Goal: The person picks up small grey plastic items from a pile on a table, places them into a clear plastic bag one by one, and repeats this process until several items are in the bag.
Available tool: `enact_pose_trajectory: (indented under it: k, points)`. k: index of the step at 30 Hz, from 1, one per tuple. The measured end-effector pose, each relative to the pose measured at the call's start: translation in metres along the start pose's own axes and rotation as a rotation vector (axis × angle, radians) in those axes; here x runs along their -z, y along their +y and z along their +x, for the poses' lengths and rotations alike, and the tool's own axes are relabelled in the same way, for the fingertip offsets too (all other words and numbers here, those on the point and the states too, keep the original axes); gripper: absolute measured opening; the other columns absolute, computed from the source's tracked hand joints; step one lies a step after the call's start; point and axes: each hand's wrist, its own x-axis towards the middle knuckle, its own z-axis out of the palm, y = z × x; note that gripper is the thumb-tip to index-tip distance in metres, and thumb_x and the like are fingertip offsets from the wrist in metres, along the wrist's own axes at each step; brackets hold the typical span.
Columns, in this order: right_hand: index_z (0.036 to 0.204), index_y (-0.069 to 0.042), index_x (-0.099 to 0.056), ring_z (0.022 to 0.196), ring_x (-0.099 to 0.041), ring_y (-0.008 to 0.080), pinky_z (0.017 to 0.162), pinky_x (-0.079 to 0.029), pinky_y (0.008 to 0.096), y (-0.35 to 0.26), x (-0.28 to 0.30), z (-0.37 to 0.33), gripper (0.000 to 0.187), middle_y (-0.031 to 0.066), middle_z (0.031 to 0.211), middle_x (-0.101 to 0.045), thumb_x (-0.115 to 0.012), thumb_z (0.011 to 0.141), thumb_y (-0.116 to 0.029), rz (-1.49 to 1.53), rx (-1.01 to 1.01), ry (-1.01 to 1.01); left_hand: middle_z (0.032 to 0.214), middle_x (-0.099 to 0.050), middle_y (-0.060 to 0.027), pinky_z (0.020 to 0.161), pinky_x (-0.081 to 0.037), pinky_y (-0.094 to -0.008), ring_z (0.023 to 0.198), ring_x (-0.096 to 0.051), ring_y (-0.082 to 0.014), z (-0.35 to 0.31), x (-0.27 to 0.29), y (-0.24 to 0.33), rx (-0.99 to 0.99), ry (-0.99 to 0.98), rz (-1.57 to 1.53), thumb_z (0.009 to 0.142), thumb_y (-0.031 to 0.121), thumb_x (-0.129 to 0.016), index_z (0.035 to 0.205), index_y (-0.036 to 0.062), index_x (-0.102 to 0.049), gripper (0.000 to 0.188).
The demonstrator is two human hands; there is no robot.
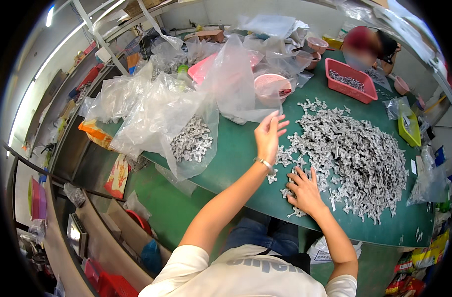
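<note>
A big pile of small grey metal parts [354,158] covers the right half of the green table [226,173]. My left hand [268,137] is raised over the table left of the pile, its fingers stretched out and close to the lower corner of a clear plastic bag [231,74]. I cannot make out whether that hand touches the bag. At the pile's near left edge my right hand [306,193] lies over some loose parts with its fingers spread. Further left, another clear bag [151,119] lies with similar metal parts [192,141] in it.
A pink tray [352,88] of parts stands at the far right, near another person [362,47]. Behind the bags is a pink basket [270,86]. A yellow-green tray [409,128] sits on the right edge. Shelving [62,94] lines the left side.
</note>
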Motion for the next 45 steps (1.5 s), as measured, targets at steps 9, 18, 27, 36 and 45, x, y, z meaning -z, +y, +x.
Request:
enact_pose_trajectory:
  k: [9,18,27,36,45]
  points:
    - [0.082,-0.003,-0.061,0.118,-0.039,0.0274,0.101,-0.019,0.0556,-0.012,-0.021,-0.018,0.017,0.0105,0.115,-0.051,-0.06,0.068,-0.013,-0.088,-0.027,0.275,0.098,-0.061,-0.0149,0.068,-0.049,-0.0241,0.08,-0.063,-0.0177,-0.061,0.054,0.001,0.017,-0.088,0.161,0.092,0.016,-0.046,0.12,-0.0046,-0.044,0.035]
    - [0.082,-0.004,-0.057,0.098,-0.048,0.0244,0.092,-0.028,0.0479,-0.024,-0.039,-0.024,0.015,0.0072,0.095,-0.053,-0.063,0.069,-0.007,0.007,-0.123,0.497,0.094,-0.06,-0.0085,0.072,-0.048,-0.0245,0.085,-0.059,-0.0139,-0.172,0.081,-0.023,0.113,-0.489,0.255,0.09,0.011,-0.048,0.116,-0.0023,-0.049,0.029]
    - [0.078,-0.005,-0.056,0.081,-0.052,0.0259,0.074,-0.038,0.0357,-0.008,-0.027,-0.026,0.015,0.0072,0.08,-0.057,-0.066,0.068,-0.005,0.141,-0.102,0.709,0.087,-0.06,-0.0077,0.074,-0.047,-0.0251,0.081,-0.057,-0.0126,-0.237,0.107,-0.027,0.218,-0.413,0.198,0.09,0.004,-0.047,0.105,-0.0031,-0.057,0.02]
    - [0.081,-0.001,-0.052,0.059,-0.051,0.0066,0.051,-0.042,0.0199,-0.006,-0.028,-0.044,0.006,0.003,0.075,-0.055,-0.058,0.082,0.001,1.392,-0.539,1.085,0.086,-0.06,-0.0064,0.073,-0.046,-0.0236,0.078,-0.056,-0.0112,-0.226,0.085,-0.038,0.37,-0.38,0.106,0.088,0.003,-0.049,0.106,-0.0034,-0.055,0.02]
    - [0.092,0.004,-0.055,0.061,-0.059,0.0141,0.055,-0.05,0.0254,-0.018,-0.016,-0.079,0.01,0.0089,0.074,-0.06,-0.057,0.084,-0.002,1.882,-0.719,0.844,0.109,-0.049,-0.0113,0.078,-0.047,-0.0265,0.091,-0.054,-0.0162,-0.19,0.044,-0.048,0.322,-0.349,0.095,0.08,-0.008,-0.054,0.121,-0.0034,-0.044,0.042]
